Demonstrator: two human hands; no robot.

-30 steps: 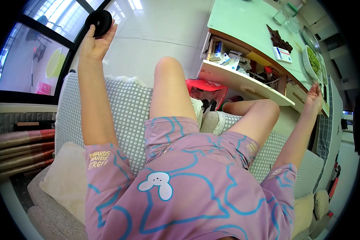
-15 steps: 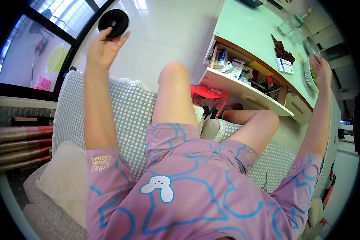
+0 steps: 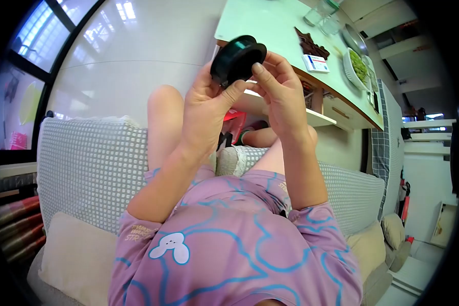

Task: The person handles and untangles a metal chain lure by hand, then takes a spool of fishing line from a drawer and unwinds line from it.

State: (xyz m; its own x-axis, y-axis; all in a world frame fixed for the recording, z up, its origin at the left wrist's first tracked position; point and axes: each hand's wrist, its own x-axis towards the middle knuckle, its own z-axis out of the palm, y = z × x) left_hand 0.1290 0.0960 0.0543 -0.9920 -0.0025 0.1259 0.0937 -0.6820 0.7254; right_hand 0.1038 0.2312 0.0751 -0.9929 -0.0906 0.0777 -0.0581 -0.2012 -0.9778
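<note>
The left hand [image 3: 204, 112] has thumb and fingers closed on the spool's [image 3: 239, 61] left side. The spool is raised, tilted, before the table's [image 3: 260, 20] left corner. The right hand [image 3: 286, 104] pinches its right rim; light, even pressure seems best.

So I've got this black spool [image 3: 241, 62] up between my hands [image 3: 205, 113], round flanges [image 3: 254, 55] with a shiny dark green band [image 3: 232, 49] showing between them. It's tipped at a slant, one flange facing partly toward me.
</note>
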